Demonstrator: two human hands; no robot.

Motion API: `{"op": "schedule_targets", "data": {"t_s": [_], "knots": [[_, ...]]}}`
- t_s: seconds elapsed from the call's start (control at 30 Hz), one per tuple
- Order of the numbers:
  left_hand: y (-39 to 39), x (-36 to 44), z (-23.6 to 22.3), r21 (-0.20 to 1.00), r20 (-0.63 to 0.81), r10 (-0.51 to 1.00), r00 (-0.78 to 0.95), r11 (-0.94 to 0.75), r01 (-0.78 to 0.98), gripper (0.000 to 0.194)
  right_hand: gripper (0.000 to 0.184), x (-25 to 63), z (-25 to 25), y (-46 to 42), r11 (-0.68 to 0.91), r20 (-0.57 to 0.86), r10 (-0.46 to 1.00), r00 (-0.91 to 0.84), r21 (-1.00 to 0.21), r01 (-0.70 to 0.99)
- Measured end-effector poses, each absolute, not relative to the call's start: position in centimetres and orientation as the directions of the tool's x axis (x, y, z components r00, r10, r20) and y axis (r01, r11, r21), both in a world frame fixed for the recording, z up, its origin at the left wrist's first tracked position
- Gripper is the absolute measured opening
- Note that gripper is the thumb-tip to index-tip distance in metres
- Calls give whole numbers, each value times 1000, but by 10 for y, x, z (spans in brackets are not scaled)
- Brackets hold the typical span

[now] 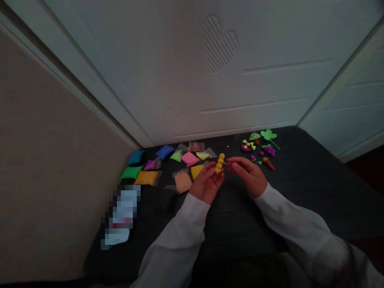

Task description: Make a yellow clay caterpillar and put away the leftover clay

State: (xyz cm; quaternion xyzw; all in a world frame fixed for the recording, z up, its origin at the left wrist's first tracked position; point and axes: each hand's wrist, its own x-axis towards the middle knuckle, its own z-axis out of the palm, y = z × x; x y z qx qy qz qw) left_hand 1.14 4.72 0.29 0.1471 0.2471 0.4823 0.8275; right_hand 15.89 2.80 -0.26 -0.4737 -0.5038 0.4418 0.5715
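Note:
My left hand (208, 182) holds a small yellow clay figure (220, 163), a row of stacked balls like a caterpillar, upright between thumb and fingers. Close by on its right is my right hand (246, 173), with thumb and fingertips pinched together. Its fingertips point at the figure's side, and a tiny pale bit seems to show at them, too small to name. Partly behind my left hand lies a yellow clay packet (196, 172), and beside it a peach clay packet (183, 181).
Several clay packets, including a blue packet (165, 151) and an orange packet (147, 177), cover the black table's left side. Finished clay pieces lie at back right: a green clover (268, 135), purple grapes (270, 151), a carrot (269, 163). A white panelled wall (180, 72) stands behind.

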Motion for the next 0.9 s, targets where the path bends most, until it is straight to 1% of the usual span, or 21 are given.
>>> {"op": "schedule_targets", "data": {"t_s": [0.2,0.33,0.4,0.63,0.73,0.9], "knots": [[42,16,4,476,-311,834,455,551,-685,15,27,166,-3,33,94,83,995,58,-972,-213],[42,16,3,474,-317,826,466,563,-677,13,25,164,3,30,33,33,999,6,-943,-332],[41,16,2,475,-321,826,464,564,-675,12,24,163,4,29,15,15,1000,2,-932,-362],[40,17,4,465,-366,817,445,575,-673,11,23,165,0,29,24,16,1000,27,-944,-328],[41,17,2,465,-366,820,440,571,-677,11,23,164,-2,30,55,40,998,57,-952,-301],[42,17,0,460,-354,824,442,565,-685,11,21,165,2,29,109,94,992,83,-974,-199]]}}
